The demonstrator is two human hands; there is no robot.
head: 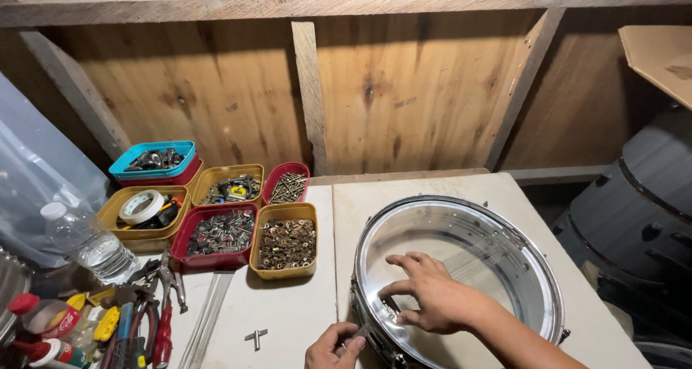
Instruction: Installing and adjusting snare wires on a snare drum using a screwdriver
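Chrome-rimmed snare drum (461, 268) with a clear head lies flat on the pale bench (288, 311), toward its right half, and we have both hands at its near-left edge. Our right hand (431, 295) rests on the clear head just inside the hoop, fingers spread and half curled, gripping nothing that we can see. Our left hand (333, 347) sits at the bottom of the view against the drum's outer rim, thumb and fingers pinched on something small and slim at a lug; we cannot tell what it is. A small metal T-shaped drum key (256, 337) lies on the bench just left of that hand. Farther left lie red-handled pliers (164, 318) among other tools, and a clear plastic water bottle (88, 241) on its side. Behind these stand shallow yellow, red and blue plastic trays (287, 245) of screws, nuts and fittings, set against the plywood wall (404, 88).
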